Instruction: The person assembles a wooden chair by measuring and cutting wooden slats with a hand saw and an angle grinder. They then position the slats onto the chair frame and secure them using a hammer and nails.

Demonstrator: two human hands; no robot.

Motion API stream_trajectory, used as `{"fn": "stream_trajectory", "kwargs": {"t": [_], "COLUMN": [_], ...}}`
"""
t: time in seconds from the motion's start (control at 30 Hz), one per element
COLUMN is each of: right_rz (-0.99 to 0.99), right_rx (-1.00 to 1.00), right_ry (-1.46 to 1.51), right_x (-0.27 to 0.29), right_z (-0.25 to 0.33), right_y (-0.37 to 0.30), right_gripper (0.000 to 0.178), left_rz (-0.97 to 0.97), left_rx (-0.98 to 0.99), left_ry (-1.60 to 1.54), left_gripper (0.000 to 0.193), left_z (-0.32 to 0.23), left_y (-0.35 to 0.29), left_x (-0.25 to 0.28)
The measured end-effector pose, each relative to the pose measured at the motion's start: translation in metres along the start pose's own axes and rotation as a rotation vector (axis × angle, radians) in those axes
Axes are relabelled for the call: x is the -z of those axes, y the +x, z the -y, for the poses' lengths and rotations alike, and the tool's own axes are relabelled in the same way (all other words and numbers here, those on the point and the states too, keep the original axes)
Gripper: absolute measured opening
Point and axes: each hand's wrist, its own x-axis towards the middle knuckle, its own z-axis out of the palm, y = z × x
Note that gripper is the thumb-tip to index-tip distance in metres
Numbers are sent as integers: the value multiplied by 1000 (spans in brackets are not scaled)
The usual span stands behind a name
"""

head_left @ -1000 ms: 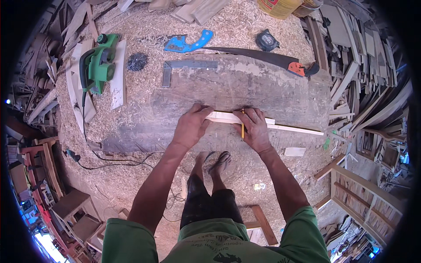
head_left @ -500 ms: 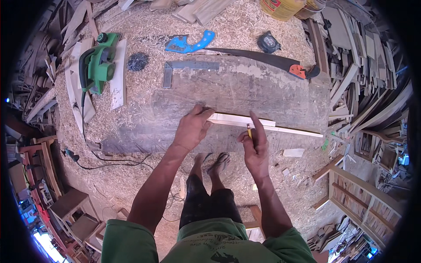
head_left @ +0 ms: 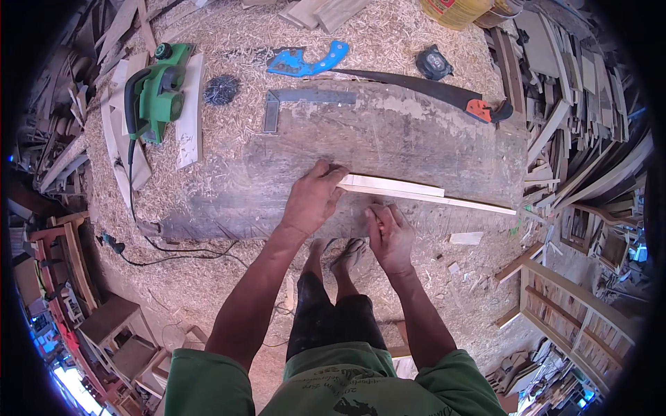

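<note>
My left hand (head_left: 311,200) pinches the left ends of two pale wood strips. The shorter strip (head_left: 399,184) lies along the far side of a longer, thinner strip (head_left: 479,205), which reaches further right. Just to the near side of the strips, my right hand (head_left: 391,238) is closed in a fist, apart from the wood. A yellow pencil shows in that hand in the earlier frame; the curled fingers hide it now. Both hands are over the near part of a worn wooden board (head_left: 416,145).
Beyond the hands are a metal square (head_left: 312,96), a blue-handled tool (head_left: 309,61), a handsaw (head_left: 416,84), a black tape measure (head_left: 434,62) and a dark wire bundle (head_left: 221,90). A green power planer (head_left: 158,93) sits left, its cord trailing down. Wood scraps (head_left: 590,90) crowd the right.
My right hand has drawn back from the strips toward me, its raised index finger now curled in. The pencil has gone out of sight. My left hand keeps its grip on the strips.
</note>
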Motion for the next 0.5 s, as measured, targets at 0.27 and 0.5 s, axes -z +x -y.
{"fn": "stream_trajectory", "kwargs": {"t": [0.27, 0.5], "right_rz": [-62, -5], "right_rx": [-58, 59], "right_ry": [218, 172], "right_x": [-2, -11], "right_z": [15, 1], "right_y": [15, 30], "right_gripper": [20, 22], "left_rz": [9, 12], "left_rx": [2, -32], "left_ry": [-9, 7], "left_gripper": [47, 47], "left_z": [2, 4], "left_y": [0, 1], "left_x": [2, 1]}}
